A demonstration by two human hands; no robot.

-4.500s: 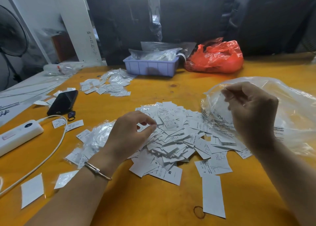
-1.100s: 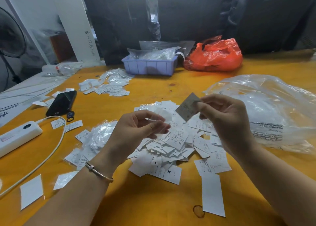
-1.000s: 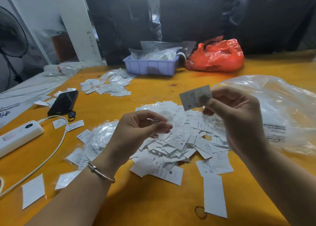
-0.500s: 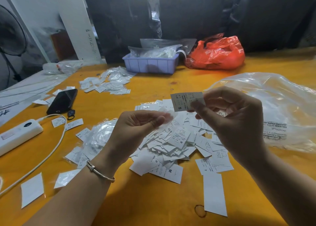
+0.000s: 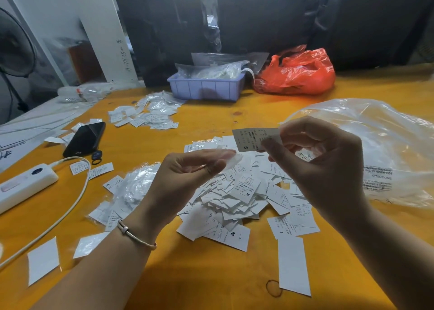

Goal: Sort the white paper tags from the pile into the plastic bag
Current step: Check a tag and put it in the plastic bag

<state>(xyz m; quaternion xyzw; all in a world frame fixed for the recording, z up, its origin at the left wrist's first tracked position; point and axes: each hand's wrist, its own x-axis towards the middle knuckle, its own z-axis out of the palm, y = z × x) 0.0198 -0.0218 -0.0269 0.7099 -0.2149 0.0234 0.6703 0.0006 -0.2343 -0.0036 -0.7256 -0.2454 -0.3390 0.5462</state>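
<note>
A pile of white paper tags [image 5: 237, 192] lies in the middle of the orange table [image 5: 211, 274]. My right hand [image 5: 321, 168] pinches one tag marked S [image 5: 249, 139] above the pile, printed side towards me. My left hand [image 5: 187, 176] hovers beside it, thumb and fingers closed on a thin clear plastic sleeve [image 5: 232, 160]. The large clear plastic bag [image 5: 380, 150] lies to the right, behind my right hand.
A phone [image 5: 84, 138] and a white power strip [image 5: 23, 185] with cable lie at the left. Empty clear sleeves [image 5: 138, 187] and loose tags surround my left wrist. A purple tray [image 5: 204, 89] and a red bag [image 5: 296, 72] stand at the back. A second tag pile [image 5: 145, 114] lies far left.
My right hand came away from the bag, lifted one tag from the pile and turned it flat to face me. My left hand rose off the pile holding a clear sleeve.
</note>
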